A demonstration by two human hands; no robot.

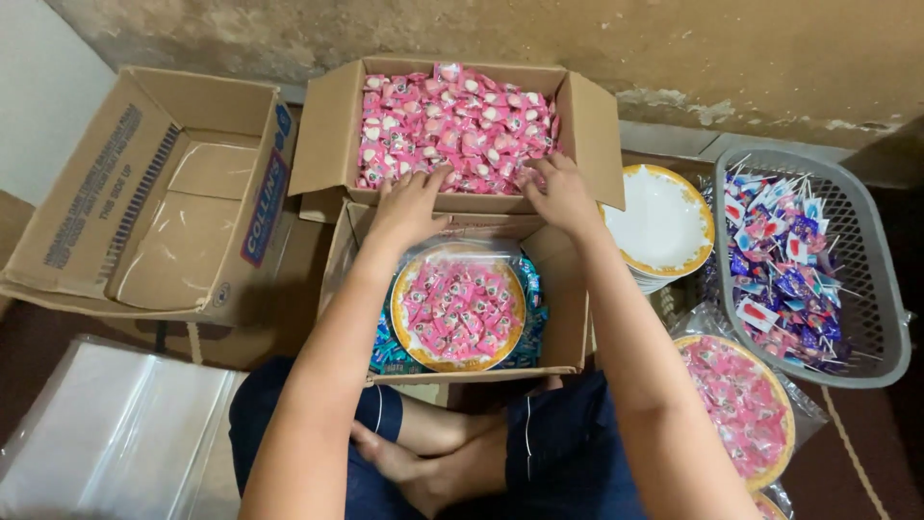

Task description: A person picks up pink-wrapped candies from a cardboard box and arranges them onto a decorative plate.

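Both my hands reach into a cardboard box [325,135] full of small pink wrapped candies [452,120]. My left hand [412,204] lies with spread fingers on the near edge of the candy heap. My right hand [555,193] curls into the candies at the box's near right corner. Whether either hand holds candies is hidden. Below my wrists, a second cardboard box [572,318] holds a round gold-rimmed plate [458,310] loaded with pink candies and wrapped in clear plastic.
An empty cardboard box [164,193] lies at the left. A stack of white gold-rimmed plates [664,223] and a grey basket [866,250] of wrapped lollipops stand at the right. Another wrapped candy plate [741,404] sits at lower right. Clear plastic bags [115,433] lie at lower left.
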